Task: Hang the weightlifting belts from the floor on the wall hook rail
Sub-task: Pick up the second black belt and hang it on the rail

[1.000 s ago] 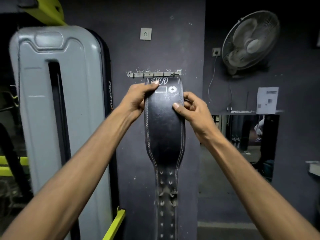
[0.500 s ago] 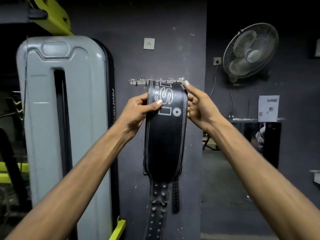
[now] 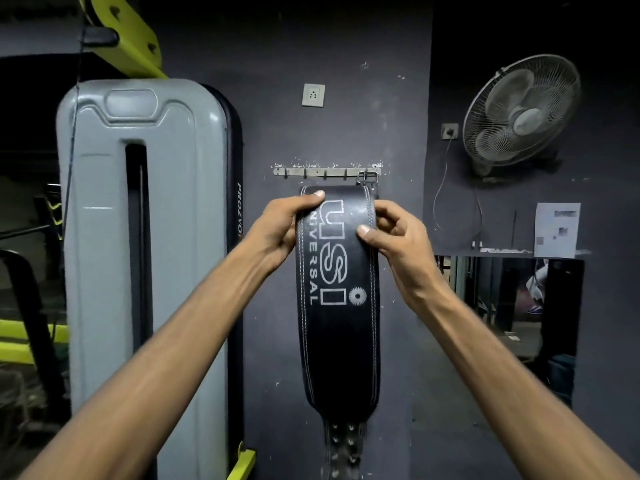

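A black leather belt (image 3: 341, 341) hangs upright against the dark wall, just below the right end of the hook rail (image 3: 311, 172), its wide back panel facing out with "USI UNIVERSAL" running down it in white letters. The top of the belt is folded over into a rounded edge close under the rail, and a metal buckle (image 3: 367, 177) sits at the rail's right end just above that fold; whether it is caught on a hook cannot be told. At the bottom the belt narrows into a strap with rows of holes (image 3: 343, 448) that runs out of the frame. The left grip (image 3: 284, 226) is clamped on the belt's upper left edge, thumb laid over the front near the top corner and fingers wrapped behind. The right grip (image 3: 391, 233) is clamped on the upper right edge, thumb pressed flat on the front beside the lettering and the curled fingers pinching the stitched border. Both forearms reach up from the lower corners. Left of the belt stands a tall grey machine cover (image 3: 138, 237) with a yellow-green frame (image 3: 128, 39) above it. A white wall socket (image 3: 313, 95) sits above the rail, a wall fan (image 3: 523, 112) hangs to the upper right, and a paper sheet (image 3: 557, 230) is stuck below the fan
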Motion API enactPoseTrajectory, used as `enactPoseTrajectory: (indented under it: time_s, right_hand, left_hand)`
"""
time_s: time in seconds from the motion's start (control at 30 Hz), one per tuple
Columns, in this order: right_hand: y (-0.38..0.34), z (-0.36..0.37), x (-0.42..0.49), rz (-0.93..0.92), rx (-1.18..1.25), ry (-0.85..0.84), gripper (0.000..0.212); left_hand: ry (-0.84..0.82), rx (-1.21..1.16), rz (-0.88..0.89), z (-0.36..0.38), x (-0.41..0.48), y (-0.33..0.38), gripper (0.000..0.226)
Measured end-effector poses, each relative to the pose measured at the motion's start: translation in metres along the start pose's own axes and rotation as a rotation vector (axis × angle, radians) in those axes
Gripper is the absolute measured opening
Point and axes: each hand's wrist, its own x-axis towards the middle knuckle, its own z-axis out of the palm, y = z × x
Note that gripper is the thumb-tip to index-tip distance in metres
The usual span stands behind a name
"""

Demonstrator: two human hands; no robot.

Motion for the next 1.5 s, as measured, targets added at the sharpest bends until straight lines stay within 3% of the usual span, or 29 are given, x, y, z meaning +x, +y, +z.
enactPoseTrajectory:
  time_s: [0.1,0.23,0.37,0.47,0.6,0.73,0.77,0.87,1.0,1.07,1.17,1.27,1.4,1.5]
  right_hand:
    - [-0.008,-0.007,0.013,0.194,0.067,0.014,0.037]
    - [-0.016,-0.008,0.038,0.356,0.153,-0.019,0.057]
    - [-0.013,-0.008,0.05,0.305,0.181,0.044,0.063]
    - [-0.009,-0.005,0.039,0.208,0.115,0.022,0.028]
    - [-0.001,-0.007,0.02,0.125,0.065,-0.036,0.031]
    - [-0.003,-0.017,0.014,0.082,-0.048,-0.051,0.014]
    - [-0.006,-0.019,0.017,0.102,-0.057,-0.04,0.011]
    - [-0.014,-0.025,0.037,0.283,-0.044,0.01,0.03]
    - [-0.011,-0.026,0.057,0.39,0.104,-0.015,0.025]
    - [-0.003,-0.024,0.057,0.359,0.121,-0.004,0.018]
    - [0.007,-0.023,0.045,0.234,0.009,0.004,0.017]
    - [0.015,-0.028,0.027,0.126,-0.028,-0.025,0.011]
    - [0.02,-0.047,0.013,-0.006,-0.007,-0.116,0.026]
    - [0.02,-0.066,0.013,0.058,0.004,-0.184,0.02]
  left_hand:
    - [-0.021,0.063,0.106,0.004,0.001,-0.006,0.014]
    - [-0.112,0.138,0.201,0.008,-0.011,-0.014,0.01]
    - [-0.141,0.171,0.154,0.003,-0.013,-0.018,0.029]
    - [-0.061,0.152,-0.004,0.003,0.0,-0.011,0.054]
    - [-0.027,0.113,0.026,0.016,0.014,0.0,0.051]
    - [0.073,0.128,0.115,0.028,0.02,-0.002,0.036]
    - [0.065,0.132,0.135,0.03,0.019,-0.005,0.032]
    - [0.013,0.133,0.203,0.033,0.015,-0.019,0.029]
    - [-0.021,0.12,0.259,0.027,0.011,-0.036,0.04]
    - [-0.01,0.083,0.185,0.024,0.013,-0.039,0.042]
    - [-0.022,0.067,-0.024,0.028,0.017,-0.033,0.022]
    - [-0.038,0.046,-0.125,0.041,0.021,-0.028,0.019]
    - [0.067,-0.084,-0.043,0.063,0.031,-0.025,0.016]
    - [0.146,-0.007,0.078,0.076,0.037,-0.03,0.006]
